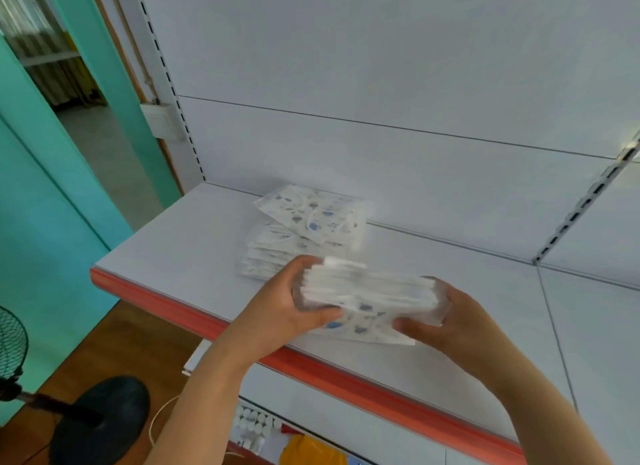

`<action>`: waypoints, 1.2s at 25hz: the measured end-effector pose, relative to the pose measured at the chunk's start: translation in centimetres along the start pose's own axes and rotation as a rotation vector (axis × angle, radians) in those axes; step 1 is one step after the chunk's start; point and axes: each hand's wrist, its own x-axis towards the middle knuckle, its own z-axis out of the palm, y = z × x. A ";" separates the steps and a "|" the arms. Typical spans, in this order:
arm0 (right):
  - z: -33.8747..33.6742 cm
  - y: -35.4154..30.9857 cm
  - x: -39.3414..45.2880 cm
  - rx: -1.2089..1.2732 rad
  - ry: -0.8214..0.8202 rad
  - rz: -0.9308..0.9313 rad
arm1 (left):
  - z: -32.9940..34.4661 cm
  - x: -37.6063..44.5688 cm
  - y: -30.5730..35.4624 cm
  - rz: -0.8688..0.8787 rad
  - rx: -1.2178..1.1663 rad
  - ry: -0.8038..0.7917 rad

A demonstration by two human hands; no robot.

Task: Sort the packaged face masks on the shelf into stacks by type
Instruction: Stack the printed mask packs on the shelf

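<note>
**Held bundle sits in front of and to the right of the shelf stack**

Both hands grasp one bundle of packaged masks [369, 296] above the front part of the shelf [180, 236], just behind its red front edge [166, 300]. Left hand [289, 303] curls round the bundle's left end, thumb across the bottom pack; right hand [446, 320] curls round the right end, thumb underneath. Bundle mostly plain white on its edges; the lowest pack shows a blue-grey print.

Bundle's long axis runs left to right, roughly along the shelf front, tipped slightly down to the right.

Shelf stack of printed masks [304, 232] lies behind the bundle and a little to the left, toward the back panel [381, 83]. Top pack skewed against those under it. Its near edge appears close to the left hand's knuckles; whether they touch, cannot tell, owing to blur.

Judgement: left hand is the nearer to the stack. A printed pack would go forward and left; bare shelf to the right suits a second stack.
</note>
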 end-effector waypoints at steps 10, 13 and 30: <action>3.7 -8.0 11.6 0.429 0.154 0.130 | -7.2 9.3 5.3 -0.030 -0.019 0.377; 5.2 -6.6 13.9 0.202 0.153 0.375 | -9.5 14.0 1.7 -0.328 0.296 0.268; 6.0 -4.1 15.9 0.709 0.043 0.265 | -8.2 10.5 -2.9 -0.199 0.126 0.130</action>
